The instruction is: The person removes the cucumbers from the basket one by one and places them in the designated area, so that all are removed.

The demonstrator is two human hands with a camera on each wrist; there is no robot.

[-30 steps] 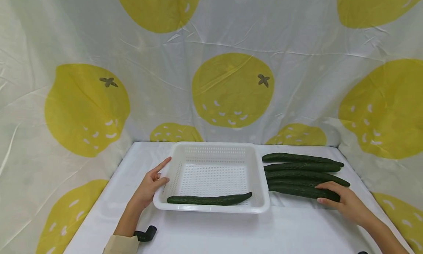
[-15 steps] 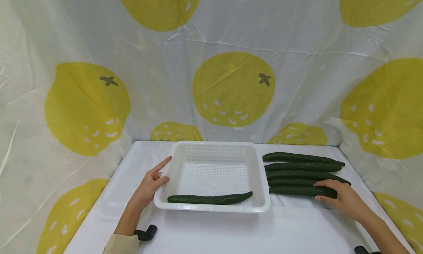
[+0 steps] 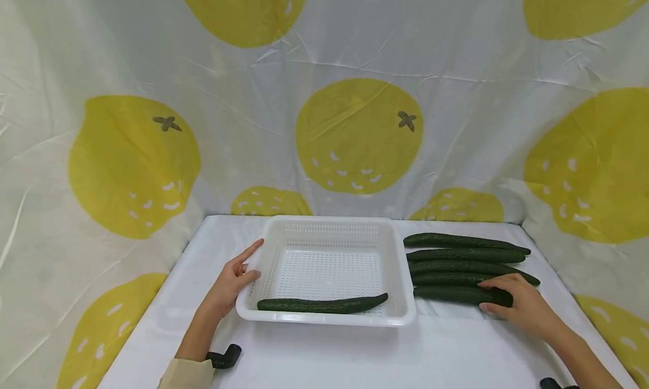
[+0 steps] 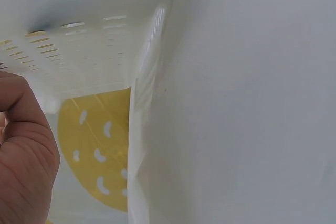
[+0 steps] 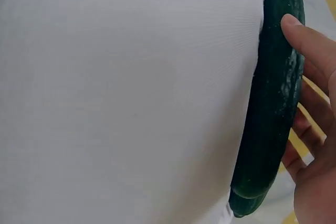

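Observation:
A white perforated plastic basket (image 3: pixel 329 320) stands at the middle of the table. One dark green cucumber (image 3: pixel 322 305) lies inside along its near wall. My left hand (image 3: pixel 229 285) holds the basket's left rim, index finger stretched along the side and thumb on the edge; some of its fingers are hidden. To the right of the basket several cucumbers (image 3: pixel 466 255) lie roughly side by side. My right hand (image 3: pixel 524 305) grips the nearest cucumber (image 3: pixel 456 294) by its right end. In the right wrist view the thumb lies on one side of that cucumber (image 5: pixel 270 114) and the fingers on the other.
A white cloth (image 3: pixel 324 358) covers the table. Behind and beside it hangs a pale curtain (image 3: pixel 243 130) printed with yellow lemons. The basket's right wall hides the left ends of some cucumbers. Black wrist straps (image 3: pixel 225 357) show at the lower edge.
My right hand and the end of the nearest cucumber have shifted slightly to the left. The left hand and the basket have stayed in place.

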